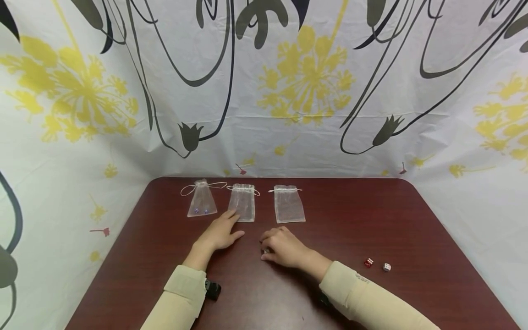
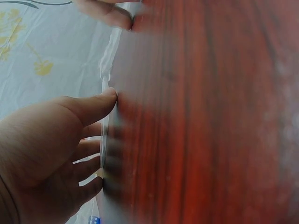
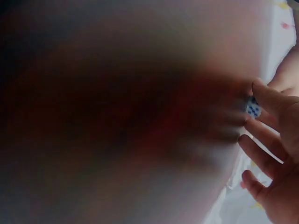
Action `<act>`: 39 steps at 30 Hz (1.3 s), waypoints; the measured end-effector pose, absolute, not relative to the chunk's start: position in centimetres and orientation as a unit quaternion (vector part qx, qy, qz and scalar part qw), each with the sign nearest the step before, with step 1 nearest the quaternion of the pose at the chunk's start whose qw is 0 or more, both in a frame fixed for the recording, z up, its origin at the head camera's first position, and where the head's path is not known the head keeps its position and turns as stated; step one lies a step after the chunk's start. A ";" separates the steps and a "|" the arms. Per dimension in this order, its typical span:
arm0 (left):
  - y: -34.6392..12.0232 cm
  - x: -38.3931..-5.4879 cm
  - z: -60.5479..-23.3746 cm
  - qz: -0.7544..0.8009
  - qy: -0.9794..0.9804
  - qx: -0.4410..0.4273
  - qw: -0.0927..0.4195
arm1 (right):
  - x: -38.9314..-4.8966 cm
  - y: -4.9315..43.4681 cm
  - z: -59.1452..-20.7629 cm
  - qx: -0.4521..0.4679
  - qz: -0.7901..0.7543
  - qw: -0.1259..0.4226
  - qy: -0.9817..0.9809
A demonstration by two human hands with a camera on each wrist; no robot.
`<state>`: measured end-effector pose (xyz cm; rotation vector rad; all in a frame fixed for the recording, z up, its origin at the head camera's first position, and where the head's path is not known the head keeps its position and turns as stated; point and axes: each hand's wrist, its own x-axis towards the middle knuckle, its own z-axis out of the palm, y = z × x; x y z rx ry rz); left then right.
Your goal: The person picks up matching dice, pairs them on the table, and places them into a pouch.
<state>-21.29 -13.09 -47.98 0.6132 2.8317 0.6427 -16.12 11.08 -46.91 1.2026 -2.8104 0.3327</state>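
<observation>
My right hand (image 1: 284, 247) pinches a small die between thumb and fingers, low over the table in front of the pouches. In the right wrist view the die (image 3: 252, 108) shows a pale face with dark blue dots. My left hand (image 1: 220, 233) lies with its fingers spread, its fingertips at the lower left of the middle sheer drawstring pouch (image 1: 246, 205). Left of that hand, another sheer pouch (image 1: 202, 197) holds two blue dice (image 1: 206, 211) near its bottom. A third sheer pouch (image 1: 288, 206) lies flat to the right, beyond the right hand.
A red die (image 1: 369, 262) and a white die (image 1: 387, 267) sit on the dark red-brown table (image 1: 350, 215), right of my right forearm. A white patterned cloth (image 1: 264, 101) hangs behind the table and along both sides.
</observation>
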 end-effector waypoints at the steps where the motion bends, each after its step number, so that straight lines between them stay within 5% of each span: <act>1: -13.1 -21.3 -48.0 0.216 0.950 0.205 0.088 | -16.1 11.1 -47.1 0.391 0.108 0.032 -0.914; 16: -12.9 -21.2 -47.7 0.212 0.951 0.209 0.088 | -15.9 11.7 -46.8 0.387 0.130 0.052 -0.912; 28: -12.9 -21.1 -47.8 0.220 0.949 0.208 0.092 | -17.0 14.4 -39.0 0.347 0.165 0.175 -0.907; 39: -12.9 -21.0 -47.8 0.221 0.949 0.206 0.093 | -16.6 17.1 -36.1 0.326 0.157 0.190 -0.913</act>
